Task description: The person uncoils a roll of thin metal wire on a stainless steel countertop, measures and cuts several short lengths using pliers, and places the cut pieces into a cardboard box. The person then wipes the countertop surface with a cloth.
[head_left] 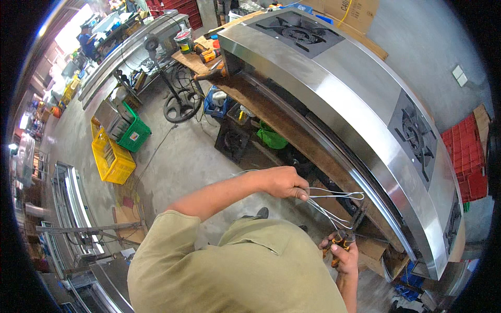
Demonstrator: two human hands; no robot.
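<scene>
My left hand is closed around a bundle of thin white wires, held in front of my body. Their looped ends stick out to the right, past the thumb. Lower and further right, my right hand grips a pair of pliers with orange and black handles. The dark jaws point up toward the stove, close to the wire ends. Whether the jaws touch a wire, I cannot tell. Beside both hands stands a long stainless steel gas stove with black burners, its open underside facing me.
A wooden workbench carries the stove; a cordless drill lies at its far end. Under it are a green bag and a blue crate. Yellow and green crates stand on the floor leftward. Red crates are at right.
</scene>
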